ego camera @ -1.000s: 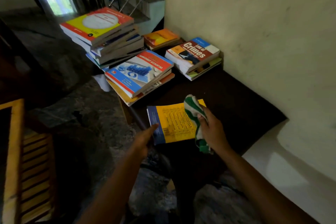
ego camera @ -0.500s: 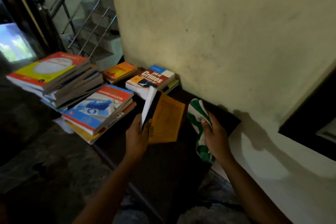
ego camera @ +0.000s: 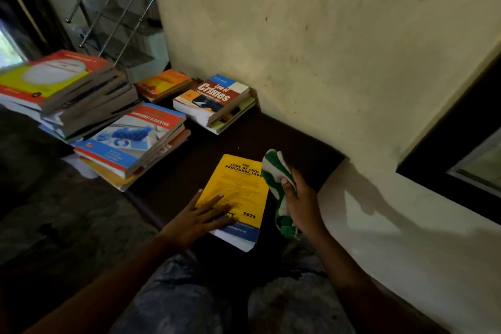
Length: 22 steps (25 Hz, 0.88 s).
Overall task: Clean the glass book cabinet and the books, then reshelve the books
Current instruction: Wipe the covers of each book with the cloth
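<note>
From my seat the pale, scuffed wall (ego camera: 325, 49) fills most of the view, rising just behind and to the right of the yellow book (ego camera: 238, 187), which I take as my marker. Left of the book spreads a dark stone floor (ego camera: 54, 211). The book itself lies flat, cover up, on a dark brown mat (ego camera: 284, 138) that runs from the book back to the foot of the wall. To the right of the book, the lower wall turns white (ego camera: 393, 238), and above that sits a dark frame (ego camera: 461, 144) with a pane in it; I cannot tell what it belongs to. Far behind and left of the book I see a staircase with a metal railing (ego camera: 108, 16).

Well behind and left of the book stands a tall leaning stack of books (ego camera: 62, 84). Nearer it, on the same side, is a lower stack with a red and blue cover on top (ego camera: 130, 141). Straight behind the book, against the wall, lies a short pile topped by a red crime-law title (ego camera: 217, 100), and an orange book (ego camera: 162, 83) lies beside that.

My view shows the left hand (ego camera: 198, 221) laid flat on the book's near left corner, fingers straight and spread. The right hand (ego camera: 301, 203) hangs at the book's right edge, fingers curled tight round a green and white cloth (ego camera: 276, 171) that overlaps the book's upper right corner. Knees in jeans (ego camera: 189, 301) sit just in front of the book.
</note>
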Motion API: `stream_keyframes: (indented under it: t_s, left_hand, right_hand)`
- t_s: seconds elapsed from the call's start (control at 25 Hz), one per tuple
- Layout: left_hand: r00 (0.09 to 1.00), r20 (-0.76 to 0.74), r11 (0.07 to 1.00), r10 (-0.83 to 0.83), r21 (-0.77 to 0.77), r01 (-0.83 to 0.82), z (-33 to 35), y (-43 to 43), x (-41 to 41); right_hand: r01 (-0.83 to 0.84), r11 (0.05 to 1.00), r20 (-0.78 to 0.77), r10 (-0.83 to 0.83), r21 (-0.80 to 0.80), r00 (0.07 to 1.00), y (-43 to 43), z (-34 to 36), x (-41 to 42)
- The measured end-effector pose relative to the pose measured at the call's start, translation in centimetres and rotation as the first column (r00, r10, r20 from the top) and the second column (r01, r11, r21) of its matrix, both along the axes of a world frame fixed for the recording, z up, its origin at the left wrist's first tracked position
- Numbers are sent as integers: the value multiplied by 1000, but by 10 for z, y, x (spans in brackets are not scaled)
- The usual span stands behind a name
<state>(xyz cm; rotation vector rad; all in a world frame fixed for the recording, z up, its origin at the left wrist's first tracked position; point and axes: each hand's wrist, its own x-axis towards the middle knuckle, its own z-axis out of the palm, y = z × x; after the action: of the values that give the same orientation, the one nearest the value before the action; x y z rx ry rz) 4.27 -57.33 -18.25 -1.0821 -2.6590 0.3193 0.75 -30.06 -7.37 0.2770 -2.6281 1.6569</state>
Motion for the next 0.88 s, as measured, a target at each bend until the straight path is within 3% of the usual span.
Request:
stream_keyframes:
  t_s: [0.12, 0.16, 0.2, 0.24, 0.32, 0.4, 0.44, 0.48, 0.6, 0.72, 0.88]
  left_hand:
    - [979, 151, 989, 133, 44, -141, -5, -9, 14]
    - [963, 204, 965, 176, 156, -210, -3, -12, 18]
    - [924, 296, 882, 244, 328, -338, 0, -19, 23]
    - [865, 401, 714, 303, 505, -485, 7, -27, 29]
    - [718, 547, 166, 430, 734, -659, 29, -46, 36]
    - [515, 706, -378, 487, 701, -604, 50, -77, 30]
    - [420, 787, -550, 451, 616, -564, 54, -95, 22]
    - [346, 841, -649, 416, 541, -535, 61, -113, 11]
    - [204, 918, -758, 341, 396, -517, 71, -166, -31]
    - [222, 954, -825, 204, 289, -486, 73, -190, -70]
    - [104, 981, -854, 165, 195, -483, 75, -196, -81]
  right_hand:
    - [-82, 997, 28, 81, 13, 996, -23, -7, 0]
    - [-106, 994, 33, 106, 16, 994, -31, -9, -2]
    - [-132, 991, 40, 131, 17, 991, -42, -10, -4]
    - [-157, 987, 45, 156, 19, 987, -55, -11, -6]
    - [-206, 978, 43, 204, 43, 978, -86, -11, -11]
    - [-249, 966, 46, 247, 67, 968, -122, -8, -17]
    - [-269, 961, 44, 266, 69, 963, -139, -6, -19]
    - [-288, 955, 30, 287, 74, 958, -155, -4, -22]
    - [-314, 943, 4, 315, 112, 949, -205, 2, -36]
    - [-270, 957, 25, 269, 102, 963, -239, -1, -48]
    - [-199, 973, 26, 198, 120, 980, -263, -3, -53]
